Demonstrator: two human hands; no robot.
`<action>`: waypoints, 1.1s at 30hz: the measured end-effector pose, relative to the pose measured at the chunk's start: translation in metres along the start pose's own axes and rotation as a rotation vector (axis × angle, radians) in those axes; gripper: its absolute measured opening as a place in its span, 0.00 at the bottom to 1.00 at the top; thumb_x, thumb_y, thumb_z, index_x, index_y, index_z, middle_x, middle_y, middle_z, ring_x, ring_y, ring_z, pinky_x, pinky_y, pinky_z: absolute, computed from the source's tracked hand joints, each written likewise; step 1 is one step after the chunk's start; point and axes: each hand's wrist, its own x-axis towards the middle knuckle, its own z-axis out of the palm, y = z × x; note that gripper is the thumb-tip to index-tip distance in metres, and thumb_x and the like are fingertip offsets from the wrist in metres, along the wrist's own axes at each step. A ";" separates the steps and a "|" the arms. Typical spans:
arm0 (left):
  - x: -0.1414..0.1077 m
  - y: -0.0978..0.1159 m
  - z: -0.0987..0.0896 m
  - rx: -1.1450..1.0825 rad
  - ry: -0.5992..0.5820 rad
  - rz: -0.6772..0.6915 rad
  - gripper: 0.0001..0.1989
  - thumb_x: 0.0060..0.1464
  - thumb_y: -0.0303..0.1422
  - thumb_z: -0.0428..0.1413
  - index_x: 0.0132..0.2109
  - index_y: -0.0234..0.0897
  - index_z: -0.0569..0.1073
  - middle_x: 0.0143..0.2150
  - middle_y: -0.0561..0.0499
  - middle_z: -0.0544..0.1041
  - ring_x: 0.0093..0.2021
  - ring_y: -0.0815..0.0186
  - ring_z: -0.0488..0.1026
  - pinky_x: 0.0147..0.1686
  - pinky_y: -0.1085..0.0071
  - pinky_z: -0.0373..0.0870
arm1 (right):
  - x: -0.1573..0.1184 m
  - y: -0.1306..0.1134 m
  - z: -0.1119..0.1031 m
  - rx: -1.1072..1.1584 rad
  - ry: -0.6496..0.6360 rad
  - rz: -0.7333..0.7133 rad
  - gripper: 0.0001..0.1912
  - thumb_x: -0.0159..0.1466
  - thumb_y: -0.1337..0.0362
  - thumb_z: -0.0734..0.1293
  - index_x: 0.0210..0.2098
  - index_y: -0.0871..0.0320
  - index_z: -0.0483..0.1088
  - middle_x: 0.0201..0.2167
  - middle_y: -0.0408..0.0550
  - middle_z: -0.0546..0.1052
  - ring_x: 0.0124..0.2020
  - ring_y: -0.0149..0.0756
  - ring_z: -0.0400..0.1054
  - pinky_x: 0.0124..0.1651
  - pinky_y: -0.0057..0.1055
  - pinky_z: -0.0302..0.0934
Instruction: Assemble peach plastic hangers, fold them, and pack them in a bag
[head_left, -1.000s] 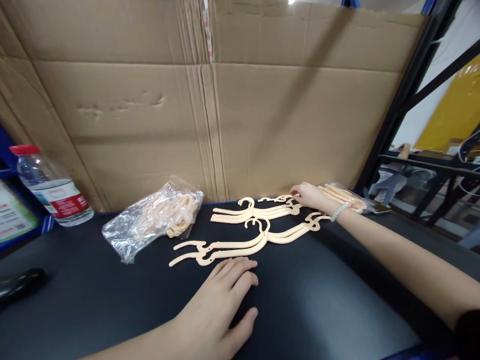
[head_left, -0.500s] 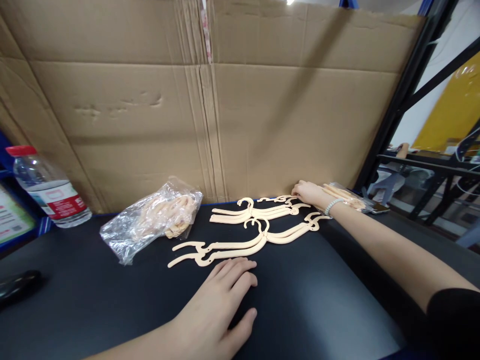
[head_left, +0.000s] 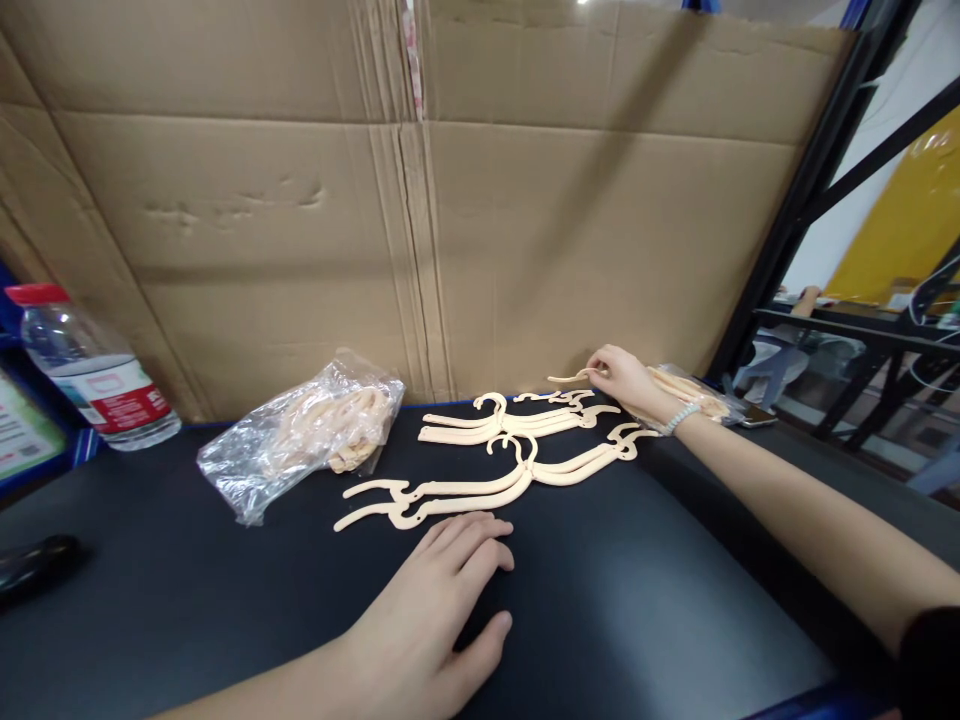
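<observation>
Right hand point(head_left: 619, 379) with piece point(head_left: 568, 379) near table edge point(head_left: 452, 402)

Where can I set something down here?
Free: the tabletop between the black object, left plastic bag and left hand; also between left hand and right forearm, in front of the hangers. Crowded: the back, where hangers, right bag and right hand cluster.

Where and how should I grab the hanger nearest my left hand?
Probably pinch the nearest hanger at its middle, where its sides meet, from above and the near side. It lies flat with bare tabletop in front of its middle, while another hanger lies close behind.
</observation>
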 end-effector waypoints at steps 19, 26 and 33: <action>0.019 -0.008 -0.007 -0.759 0.177 -0.315 0.16 0.64 0.41 0.50 0.34 0.36 0.75 0.33 0.50 0.75 0.31 0.66 0.71 0.33 0.70 0.72 | -0.099 -0.176 -0.010 0.927 -0.438 -0.140 0.10 0.67 0.59 0.65 0.35 0.59 0.73 0.28 0.45 0.78 0.31 0.33 0.73 0.36 0.29 0.64; 0.019 -0.012 -0.007 -0.832 0.181 -0.381 0.12 0.59 0.40 0.56 0.39 0.36 0.76 0.40 0.47 0.76 0.31 0.67 0.72 0.33 0.70 0.70 | -0.097 -0.172 -0.004 0.880 -0.456 -0.145 0.11 0.67 0.59 0.65 0.34 0.60 0.74 0.26 0.45 0.78 0.29 0.32 0.71 0.34 0.28 0.62; 0.018 -0.014 -0.005 -0.779 0.224 -0.397 0.16 0.61 0.41 0.53 0.30 0.35 0.74 0.34 0.48 0.74 0.31 0.65 0.71 0.38 0.67 0.67 | -0.082 -0.155 -0.005 0.581 -0.344 -0.258 0.15 0.71 0.61 0.59 0.33 0.59 0.72 0.28 0.46 0.77 0.29 0.32 0.69 0.34 0.28 0.61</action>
